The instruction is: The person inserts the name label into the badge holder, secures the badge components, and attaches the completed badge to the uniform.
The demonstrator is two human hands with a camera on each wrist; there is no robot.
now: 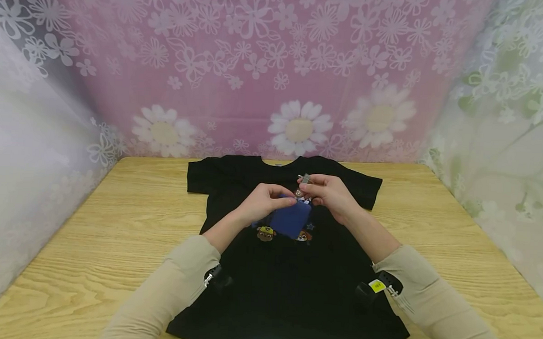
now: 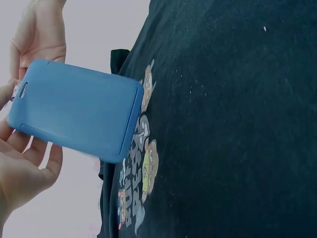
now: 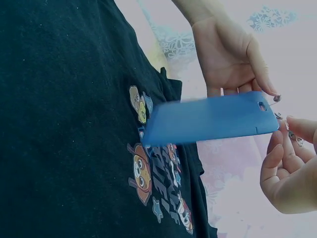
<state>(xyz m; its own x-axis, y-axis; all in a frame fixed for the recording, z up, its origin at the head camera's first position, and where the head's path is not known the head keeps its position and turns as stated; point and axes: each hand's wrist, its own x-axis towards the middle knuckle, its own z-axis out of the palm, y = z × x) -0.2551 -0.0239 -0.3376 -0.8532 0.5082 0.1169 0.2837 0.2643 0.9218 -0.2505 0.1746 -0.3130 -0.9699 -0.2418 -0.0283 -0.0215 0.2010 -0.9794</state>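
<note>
A blue card holder (image 1: 289,220) with a slot near one short edge hangs tilted above a black T-shirt (image 1: 289,281). At its slotted end, my left hand (image 1: 266,202) grips the holder, thumb near the slot and fingers behind it. My right hand (image 1: 331,195) pinches a small grey metal clip (image 1: 305,181) just above that end. In the right wrist view, small shiny metal parts (image 3: 297,139) show at the right fingertips, close to the holder's slot. How the clip joins the holder is partly hidden by the fingers.
The T-shirt lies flat on a wood-grain table (image 1: 82,232), neck at the far side, with a cartoon dog print (image 1: 265,234) on its chest. A pink floral curtain (image 1: 239,77) stands behind, and pale floral curtains (image 1: 505,124) flank both sides.
</note>
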